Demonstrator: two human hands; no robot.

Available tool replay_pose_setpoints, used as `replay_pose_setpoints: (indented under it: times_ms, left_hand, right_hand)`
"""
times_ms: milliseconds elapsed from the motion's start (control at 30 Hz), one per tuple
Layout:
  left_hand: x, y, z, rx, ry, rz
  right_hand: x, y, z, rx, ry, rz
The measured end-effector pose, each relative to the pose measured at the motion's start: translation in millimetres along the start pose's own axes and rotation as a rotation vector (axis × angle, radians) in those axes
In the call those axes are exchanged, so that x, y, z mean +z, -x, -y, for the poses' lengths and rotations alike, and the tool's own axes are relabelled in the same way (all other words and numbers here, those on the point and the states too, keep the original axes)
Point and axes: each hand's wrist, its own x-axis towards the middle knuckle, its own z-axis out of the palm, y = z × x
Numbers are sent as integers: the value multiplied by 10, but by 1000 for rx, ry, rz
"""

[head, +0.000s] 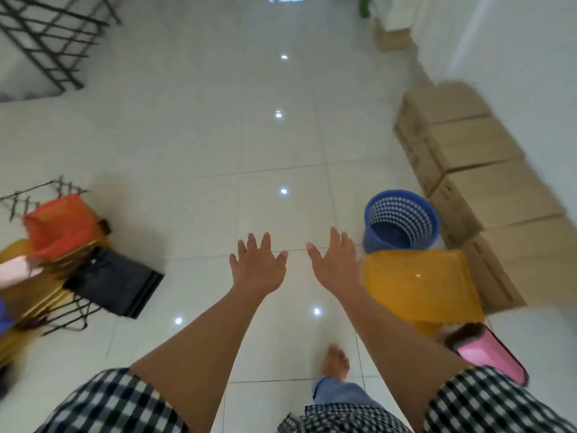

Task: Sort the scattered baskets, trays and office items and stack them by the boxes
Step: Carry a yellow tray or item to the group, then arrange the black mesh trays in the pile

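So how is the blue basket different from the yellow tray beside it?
The blue basket is round, while the yellow tray is rectangular. The blue basket has walls full of little holes; the yellow tray looks smooth. The blue basket stands deep with its open end up; the yellow tray looks lower. Both are on the floor by the cardboard boxes.

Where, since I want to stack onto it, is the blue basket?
In the head view the blue basket stands upright on the floor at right, beside the cardboard boxes, just beyond the yellow tray and the right hand.
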Motion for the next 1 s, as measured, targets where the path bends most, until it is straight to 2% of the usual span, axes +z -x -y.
replay_pose_setpoints:
  times_ms: [200, 567, 767, 1000]
  left_hand:
    - [41, 779, 1197, -203, 136, -75]
    - [248, 2770, 3404, -627, 364, -223]
    - [431, 3539, 4086, -810, 461, -263]
    - [559, 3817, 4612, -955, 540, -298]
  right_hand:
    - [643, 663, 663, -171, 83, 97]
    - [2040, 2560, 1564, -539, 247, 313]
    - [2573, 3387, 1936, -702, 326, 436]
    - [3067, 3747, 2427, -841, 380, 509]
